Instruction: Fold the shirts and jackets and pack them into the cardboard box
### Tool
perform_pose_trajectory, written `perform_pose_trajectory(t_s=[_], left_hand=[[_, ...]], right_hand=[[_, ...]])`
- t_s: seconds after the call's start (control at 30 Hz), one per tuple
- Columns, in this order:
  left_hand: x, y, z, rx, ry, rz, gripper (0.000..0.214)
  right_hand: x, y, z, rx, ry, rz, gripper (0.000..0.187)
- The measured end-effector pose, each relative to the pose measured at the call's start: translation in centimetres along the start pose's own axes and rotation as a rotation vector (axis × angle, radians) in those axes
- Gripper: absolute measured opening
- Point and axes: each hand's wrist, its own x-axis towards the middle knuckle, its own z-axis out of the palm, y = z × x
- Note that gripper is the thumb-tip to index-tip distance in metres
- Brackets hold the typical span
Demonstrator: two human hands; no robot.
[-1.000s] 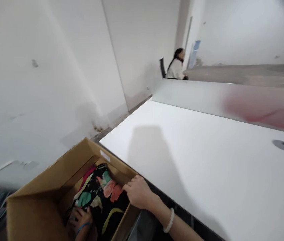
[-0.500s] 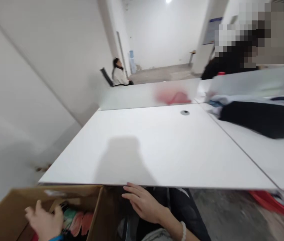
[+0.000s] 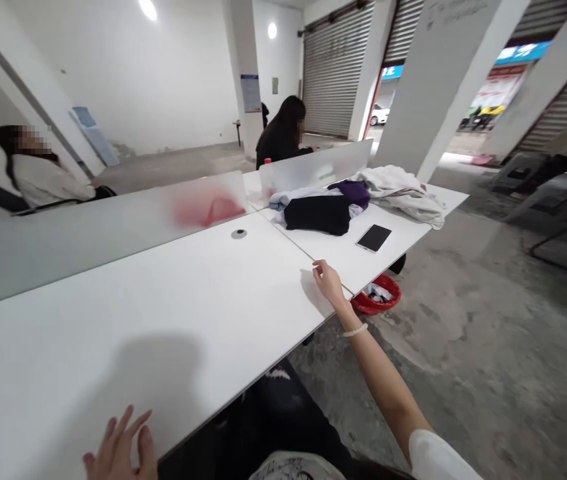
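Observation:
My left hand [image 3: 123,448] hovers over the near edge of the white table [image 3: 203,287], partly cut off by the bottom of the view. Its fingers are spread, with nothing in them. Farther right, my right arm reaches out over the table near the seam between two tabletops. My right hand [image 3: 329,281] has loosely bent fingers and holds nothing I can see. Beyond it lies a black folded cloth [image 3: 316,215], with a dark tablet [image 3: 374,237] to its right. Purple cloth [image 3: 353,193] and a whitish garment [image 3: 401,190] are heaped behind.
A frosted divider [image 3: 113,230] runs along the table's back. Under the right-hand table stands a red-lined bin [image 3: 376,297]. One person [image 3: 283,130] in black sits beyond the divider, another [image 3: 48,173] at the left. A round cable hole [image 3: 238,234] marks the tabletop.
The view has swung right, and the cardboard box has left it. My left hand has come out of the box to above the table. My right hand has moved from the table edge toward the clothes.

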Motion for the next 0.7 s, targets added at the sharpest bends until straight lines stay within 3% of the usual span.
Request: perform_pose_trajectory(t_s=[0.13,0.27,0.4,0.5,0.7], left_hand=[[1.3,3.2,4.8,-0.084,-0.008,0.119,0.032],[1.6,3.3,7.7,-0.042,0.042,0.219,0.033],[1.4,2.6,7.9,0.051,0.099,0.336,0.027],[1.3,3.0,7.1,0.114,0.083,0.350,0.026],[1.2,3.8,6.5,0.140,0.112,0.311,0.023]], right_hand=[[4.1,2.5,0.5,-0.080,-0.026,0.074,0.023],[9.6,3.5,0.3,-0.203,-0.049,0.137,0.022],[16.5,3.6,-1.4,-0.361,-0.034,0.200,0.036],[20.6,3.7,-2.1,-0.476,-0.066,0.205,0.047],[23.5,4.5,-1.9,-0.640,-0.149,0.162,0.032]])
